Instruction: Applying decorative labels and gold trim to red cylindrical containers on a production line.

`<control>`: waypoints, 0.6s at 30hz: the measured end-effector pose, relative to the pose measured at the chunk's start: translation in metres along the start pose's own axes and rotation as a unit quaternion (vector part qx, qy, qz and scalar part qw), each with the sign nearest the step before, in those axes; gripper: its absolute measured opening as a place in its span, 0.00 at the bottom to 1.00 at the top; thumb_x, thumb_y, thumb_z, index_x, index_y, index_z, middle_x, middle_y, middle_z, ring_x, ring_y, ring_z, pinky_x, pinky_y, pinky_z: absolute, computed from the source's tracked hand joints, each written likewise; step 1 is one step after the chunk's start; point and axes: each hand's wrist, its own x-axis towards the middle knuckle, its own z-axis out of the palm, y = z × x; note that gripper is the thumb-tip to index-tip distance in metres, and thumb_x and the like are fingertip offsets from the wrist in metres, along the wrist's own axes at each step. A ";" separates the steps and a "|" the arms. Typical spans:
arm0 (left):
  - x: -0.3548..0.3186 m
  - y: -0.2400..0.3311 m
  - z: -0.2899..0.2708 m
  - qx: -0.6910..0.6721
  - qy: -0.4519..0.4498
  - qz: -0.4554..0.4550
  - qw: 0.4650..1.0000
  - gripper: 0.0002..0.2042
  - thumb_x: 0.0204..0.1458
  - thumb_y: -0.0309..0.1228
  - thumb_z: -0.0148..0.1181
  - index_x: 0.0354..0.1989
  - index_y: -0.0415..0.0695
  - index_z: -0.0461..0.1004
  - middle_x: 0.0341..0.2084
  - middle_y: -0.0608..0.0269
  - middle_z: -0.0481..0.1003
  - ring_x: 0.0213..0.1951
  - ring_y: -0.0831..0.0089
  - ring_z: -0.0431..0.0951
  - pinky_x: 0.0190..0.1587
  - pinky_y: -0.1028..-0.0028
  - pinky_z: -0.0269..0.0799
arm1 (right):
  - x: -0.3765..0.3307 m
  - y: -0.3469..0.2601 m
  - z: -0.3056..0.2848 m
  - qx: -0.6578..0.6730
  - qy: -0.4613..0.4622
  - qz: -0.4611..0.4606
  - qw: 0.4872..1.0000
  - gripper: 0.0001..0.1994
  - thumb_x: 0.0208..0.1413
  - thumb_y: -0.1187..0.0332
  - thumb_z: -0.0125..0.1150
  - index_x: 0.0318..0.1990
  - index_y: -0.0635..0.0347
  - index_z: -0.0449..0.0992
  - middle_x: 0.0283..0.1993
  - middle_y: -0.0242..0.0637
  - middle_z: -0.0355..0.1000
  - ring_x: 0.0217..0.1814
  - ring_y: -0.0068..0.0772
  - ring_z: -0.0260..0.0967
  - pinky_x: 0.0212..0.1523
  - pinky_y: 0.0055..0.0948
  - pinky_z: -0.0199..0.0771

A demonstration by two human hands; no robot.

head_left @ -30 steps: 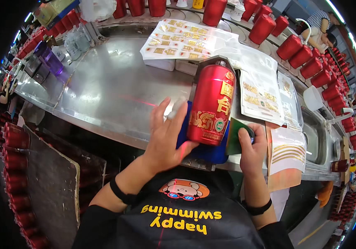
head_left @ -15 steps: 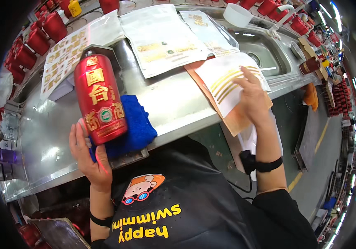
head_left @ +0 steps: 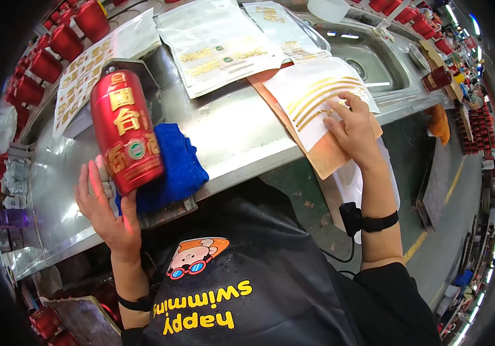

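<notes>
A red bottle [head_left: 126, 127] with raised gold characters and a green round emblem lies tilted on the steel counter, its base toward me. My left hand [head_left: 108, 213] is open around the base end, fingers spread along the left side and thumb at the bottom edge. Beside the base sits a folded blue cloth [head_left: 175, 167]. My right hand [head_left: 354, 130] hovers over or touches a white sticker sheet [head_left: 288, 86] with curved gold strips, thumb and forefinger bent and apart. Under that sheet lies an orange-brown backing sheet [head_left: 331, 155].
More gold sticker sheets [head_left: 213, 34] cover the back of the steel counter [head_left: 224, 135]. A sink [head_left: 374, 66] is at the far right, with a white tub [head_left: 328, 8] behind. Red bottles [head_left: 66, 40] crowd the back left. An orange cloth [head_left: 439, 124] hangs at the counter's right end.
My left hand's fingers have spread wider at the bottle's base. My right hand's fingers have moved down toward the lower gold strips. The whole view has shifted slightly.
</notes>
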 end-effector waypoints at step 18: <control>0.025 0.022 -0.034 -0.296 -0.062 0.029 0.953 0.28 0.58 0.51 0.55 0.59 0.43 0.69 0.67 0.40 0.55 0.70 0.46 0.42 0.69 0.55 0.41 | 0.055 -0.232 -0.021 0.273 -0.183 -0.265 0.906 0.03 0.50 0.78 0.62 0.31 0.63 0.73 0.50 0.47 0.66 0.51 0.47 0.63 0.52 0.36 0.63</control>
